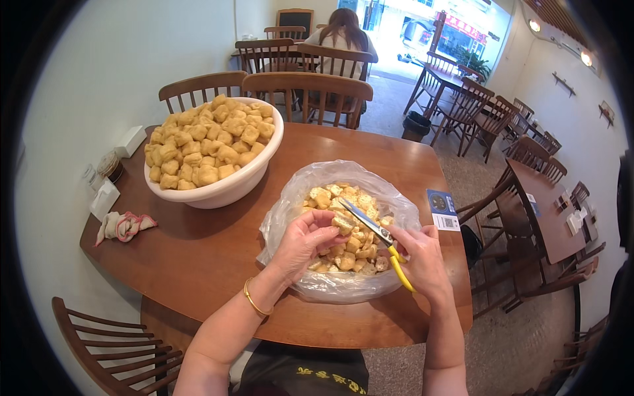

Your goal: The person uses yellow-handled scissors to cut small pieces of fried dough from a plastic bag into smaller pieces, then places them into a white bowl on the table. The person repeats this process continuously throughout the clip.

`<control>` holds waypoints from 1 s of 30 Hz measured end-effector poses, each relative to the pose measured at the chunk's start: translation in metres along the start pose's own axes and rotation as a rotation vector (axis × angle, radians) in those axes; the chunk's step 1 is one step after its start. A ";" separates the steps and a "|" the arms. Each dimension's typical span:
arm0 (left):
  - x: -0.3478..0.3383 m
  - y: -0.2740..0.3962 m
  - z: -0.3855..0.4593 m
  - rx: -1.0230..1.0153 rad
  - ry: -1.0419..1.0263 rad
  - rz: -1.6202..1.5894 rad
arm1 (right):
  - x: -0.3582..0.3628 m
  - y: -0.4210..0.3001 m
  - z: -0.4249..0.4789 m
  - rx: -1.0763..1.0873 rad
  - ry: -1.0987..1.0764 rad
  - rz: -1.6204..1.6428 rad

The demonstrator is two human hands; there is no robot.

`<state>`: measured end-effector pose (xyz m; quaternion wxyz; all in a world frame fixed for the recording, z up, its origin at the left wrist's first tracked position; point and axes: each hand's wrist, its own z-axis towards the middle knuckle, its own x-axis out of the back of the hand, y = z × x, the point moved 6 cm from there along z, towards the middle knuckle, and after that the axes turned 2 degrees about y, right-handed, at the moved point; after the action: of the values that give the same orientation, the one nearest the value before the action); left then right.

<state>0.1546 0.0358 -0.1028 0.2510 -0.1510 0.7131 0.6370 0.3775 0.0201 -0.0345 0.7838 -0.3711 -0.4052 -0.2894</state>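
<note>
Between the thumb and fingers of my left hand is a piece of fried tofu puff, its pale spongy inside showing. My right hand grips yellow-handled scissors, whose blades point up and left beside that piece. Both hands are over a clear plastic bag spread wide on the table. Inside it lie many cut tofu pieces, some with the white inside facing up. To the upper left, a large white basin is heaped with whole golden tofu puffs.
The wooden table carries a crumpled cloth, a tissue pack, a jar and a white box on its left. A printed card lies at the right edge. Chairs stand beyond; a person sits farther back.
</note>
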 end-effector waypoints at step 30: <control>-0.006 -0.001 -0.001 -0.021 -0.096 -0.096 | -0.008 -0.005 -0.002 0.080 -0.010 -0.041</control>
<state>0.1602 0.0337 -0.1000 0.3137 -0.1567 0.6854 0.6382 0.3706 0.0173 -0.0402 0.7899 -0.3327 -0.4278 -0.2871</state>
